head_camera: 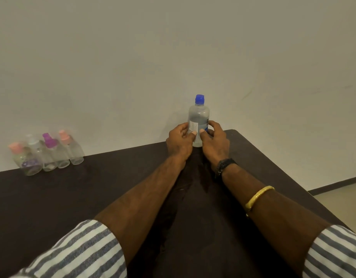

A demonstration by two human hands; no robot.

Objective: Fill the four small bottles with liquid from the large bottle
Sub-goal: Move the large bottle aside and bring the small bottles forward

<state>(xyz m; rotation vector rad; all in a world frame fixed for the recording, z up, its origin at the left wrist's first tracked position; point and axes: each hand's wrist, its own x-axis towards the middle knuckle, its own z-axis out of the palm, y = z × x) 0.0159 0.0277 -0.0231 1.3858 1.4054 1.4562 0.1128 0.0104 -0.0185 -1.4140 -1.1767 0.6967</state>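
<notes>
A large clear bottle with a blue cap stands upright at the far edge of the dark table, close to the wall. My left hand grips its lower left side and my right hand grips its lower right side, thumbs on the front. Several small clear spray bottles stand in a row at the far left of the table. Their caps are on: a pink one, a clear one, a purple one and another pink one.
A pale wall rises right behind the table. The table's right edge runs diagonally at the right, with floor and a dark skirting board beyond it. A faint wet streak lies on the table between my forearms.
</notes>
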